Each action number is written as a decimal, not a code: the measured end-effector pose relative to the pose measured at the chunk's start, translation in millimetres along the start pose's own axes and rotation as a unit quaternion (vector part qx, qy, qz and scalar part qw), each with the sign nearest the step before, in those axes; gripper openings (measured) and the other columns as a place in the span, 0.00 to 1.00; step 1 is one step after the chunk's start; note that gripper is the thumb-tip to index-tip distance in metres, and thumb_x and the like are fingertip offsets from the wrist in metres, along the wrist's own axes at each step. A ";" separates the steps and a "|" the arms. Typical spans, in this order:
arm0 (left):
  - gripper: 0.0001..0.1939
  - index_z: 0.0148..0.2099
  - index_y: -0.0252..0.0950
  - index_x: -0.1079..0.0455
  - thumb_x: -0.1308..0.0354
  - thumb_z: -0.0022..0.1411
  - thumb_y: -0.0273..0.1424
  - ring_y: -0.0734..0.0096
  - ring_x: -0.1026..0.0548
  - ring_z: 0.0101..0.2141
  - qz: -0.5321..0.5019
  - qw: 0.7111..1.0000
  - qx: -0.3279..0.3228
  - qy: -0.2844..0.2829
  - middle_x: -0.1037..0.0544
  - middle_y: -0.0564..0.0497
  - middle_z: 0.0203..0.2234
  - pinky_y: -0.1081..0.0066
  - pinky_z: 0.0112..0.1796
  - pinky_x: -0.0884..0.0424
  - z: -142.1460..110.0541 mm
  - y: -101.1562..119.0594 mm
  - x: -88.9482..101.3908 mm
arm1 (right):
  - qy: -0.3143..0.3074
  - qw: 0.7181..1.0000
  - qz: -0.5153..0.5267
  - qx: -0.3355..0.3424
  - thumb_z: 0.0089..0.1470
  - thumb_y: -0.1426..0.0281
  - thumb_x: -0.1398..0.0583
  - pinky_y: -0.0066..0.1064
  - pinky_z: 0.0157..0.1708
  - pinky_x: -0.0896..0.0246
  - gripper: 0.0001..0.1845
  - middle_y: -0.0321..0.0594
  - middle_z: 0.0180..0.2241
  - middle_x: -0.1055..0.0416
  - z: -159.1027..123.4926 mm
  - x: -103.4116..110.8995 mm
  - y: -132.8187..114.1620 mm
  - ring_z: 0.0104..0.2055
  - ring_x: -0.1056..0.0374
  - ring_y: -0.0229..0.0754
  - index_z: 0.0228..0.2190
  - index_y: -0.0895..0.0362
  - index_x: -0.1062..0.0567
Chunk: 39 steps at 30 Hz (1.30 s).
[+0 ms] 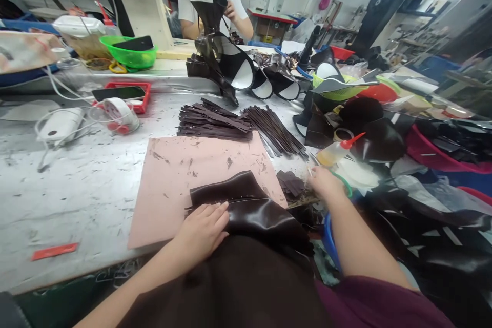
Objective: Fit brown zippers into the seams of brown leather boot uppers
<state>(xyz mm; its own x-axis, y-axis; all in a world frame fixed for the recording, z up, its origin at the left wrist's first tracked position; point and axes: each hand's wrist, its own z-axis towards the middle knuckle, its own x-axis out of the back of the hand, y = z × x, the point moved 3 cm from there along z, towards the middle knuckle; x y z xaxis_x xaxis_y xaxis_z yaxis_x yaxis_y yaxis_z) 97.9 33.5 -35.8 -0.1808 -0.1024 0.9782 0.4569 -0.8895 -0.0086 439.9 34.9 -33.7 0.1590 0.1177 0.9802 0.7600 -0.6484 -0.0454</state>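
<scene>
leather-like piece (265,215): smooth, glossy | board (169,169): matt, scuffed | tabletop (88,189): metal-like, marked

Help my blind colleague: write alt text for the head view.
A person's left hand rests on a dark shiny piece lying partly on a pink board, while the right hand is near a red-tipped bottle. Dark strips lie beyond the board.

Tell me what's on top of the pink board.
A dark leather piece lies partly on the pink board, its right end past the edge. The left hand rests on the leather. Dark strips lie at the far edge. What the leather and hand cover cannot be seen.
</scene>
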 end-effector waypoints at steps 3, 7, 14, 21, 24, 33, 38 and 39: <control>0.14 0.46 0.31 0.34 0.48 0.58 0.31 0.61 0.31 0.43 0.014 1.000 0.016 0.009 0.27 0.45 0.43 0.64 0.44 0.39 -5.5 4.2 0.8 | -0.015 1.000 -0.013 -0.017 0.46 0.70 0.44 0.38 0.37 0.40 0.25 0.60 0.44 0.33 13.6 -14.6 7.4 0.44 0.33 0.56 0.47 0.67 0.34; 0.18 0.50 0.30 0.36 0.49 0.59 0.32 0.62 0.31 0.42 0.030 0.999 0.025 0.000 0.27 0.45 0.44 0.64 0.42 0.39 -15.2 9.7 2.1 | -0.026 0.999 -0.023 -0.030 0.42 0.71 0.42 0.38 0.34 0.40 0.21 0.59 0.39 0.30 14.6 -13.7 7.9 0.42 0.32 0.57 0.40 0.65 0.31; 0.19 0.52 0.31 0.37 0.51 0.60 0.34 0.63 0.33 0.43 0.020 0.999 0.039 -0.032 0.30 0.46 0.48 0.63 0.44 0.41 -20.2 9.8 -2.9 | 0.174 0.953 0.248 0.019 0.44 0.68 0.44 0.35 0.31 0.38 0.06 0.41 0.25 0.29 -53.7 37.6 -29.9 0.30 0.31 0.46 0.28 0.56 0.31; 0.18 0.53 0.29 0.39 0.54 0.61 0.30 0.63 0.32 0.43 0.019 0.999 0.024 -0.035 0.30 0.44 0.47 0.65 0.40 0.38 -21.3 8.6 -5.0 | -0.037 0.769 0.549 0.326 0.53 0.65 0.48 0.28 0.26 0.35 0.08 0.36 0.24 0.32 -143.6 -15.7 -144.5 0.25 0.32 0.37 0.28 0.56 0.34; 0.19 0.54 0.26 0.40 0.55 0.61 0.26 0.62 0.32 0.44 0.025 0.999 0.015 -0.024 0.29 0.42 0.46 0.65 0.39 0.37 -23.5 9.7 -6.5 | -0.053 0.789 0.500 0.353 0.56 0.64 0.51 0.28 0.26 0.36 0.11 0.37 0.23 0.33 -143.9 -40.7 -161.2 0.25 0.33 0.37 0.27 0.56 0.35; 0.20 0.53 0.25 0.39 0.58 0.59 0.24 0.60 0.31 0.44 0.021 1.000 0.018 0.006 0.30 0.40 0.46 0.66 0.42 0.36 -27.5 11.0 -10.5 | -0.023 0.842 0.376 0.386 0.57 0.64 0.53 0.27 0.25 0.39 0.13 0.37 0.22 0.33 -143.5 -47.3 -161.1 0.23 0.34 0.37 0.26 0.55 0.36; 0.20 0.53 0.24 0.39 0.59 0.59 0.24 0.60 0.32 0.45 0.022 1.000 0.017 0.011 0.30 0.39 0.45 0.66 0.44 0.37 -28.0 10.2 -10.1 | -0.015 0.845 0.360 0.395 0.57 0.64 0.53 0.26 0.25 0.39 0.13 0.37 0.22 0.32 -144.6 -48.6 -162.9 0.23 0.33 0.37 0.26 0.55 0.36; 0.21 0.54 0.24 0.39 0.58 0.59 0.24 0.60 0.32 0.45 0.021 1.000 0.016 0.008 0.30 0.39 0.46 0.65 0.45 0.37 -28.2 10.3 -10.3 | -0.015 0.846 0.356 0.395 0.57 0.64 0.53 0.25 0.24 0.39 0.13 0.37 0.22 0.32 -144.6 -48.6 -163.0 0.23 0.33 0.36 0.26 0.55 0.36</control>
<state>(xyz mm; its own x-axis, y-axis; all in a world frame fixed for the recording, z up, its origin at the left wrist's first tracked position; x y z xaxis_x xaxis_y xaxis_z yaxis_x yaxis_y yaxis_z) 79.9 12.9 -51.7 -0.1745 -0.1477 0.9735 0.4922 -0.8694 -0.0436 217.2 26.1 -46.2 0.7615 -0.0654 0.6448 0.6467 0.1425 -0.7493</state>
